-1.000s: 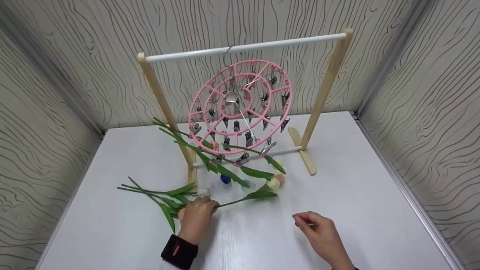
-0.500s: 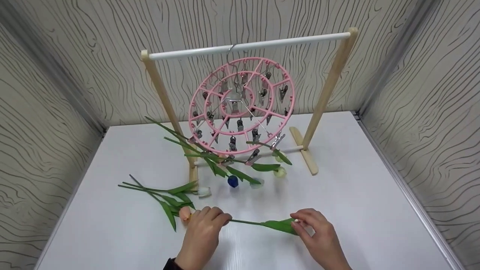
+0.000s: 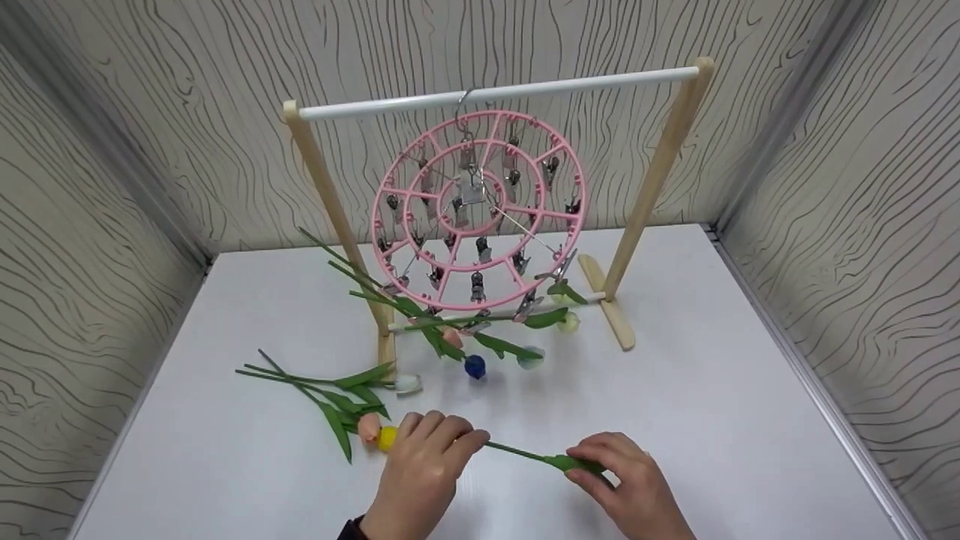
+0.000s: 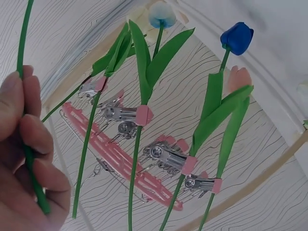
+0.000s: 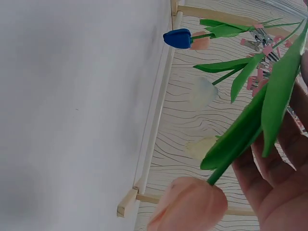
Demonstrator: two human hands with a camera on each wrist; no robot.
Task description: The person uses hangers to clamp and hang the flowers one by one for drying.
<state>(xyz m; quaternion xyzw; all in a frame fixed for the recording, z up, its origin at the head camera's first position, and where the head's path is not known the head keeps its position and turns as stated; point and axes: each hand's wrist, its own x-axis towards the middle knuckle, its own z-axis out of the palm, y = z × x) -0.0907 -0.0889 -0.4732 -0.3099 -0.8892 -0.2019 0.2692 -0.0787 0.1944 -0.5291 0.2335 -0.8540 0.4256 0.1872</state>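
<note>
Above the white counter [image 3: 712, 420], the pink clip hanger [image 3: 472, 190] has turned on its hook since a second ago. In front of it a peach tulip [image 3: 519, 451] spans both hands: the left hand's [image 3: 424, 472] fingers curl round its stem, and the right hand [image 3: 626, 480] — earlier apart from it — now pinches its leaves. A yellow tulip [image 3: 387, 438], hidden before, shows beside the left hand. Only the right wrist view shows the peach bloom [image 5: 192, 204] (the right hand hides it from the head camera).
</note>
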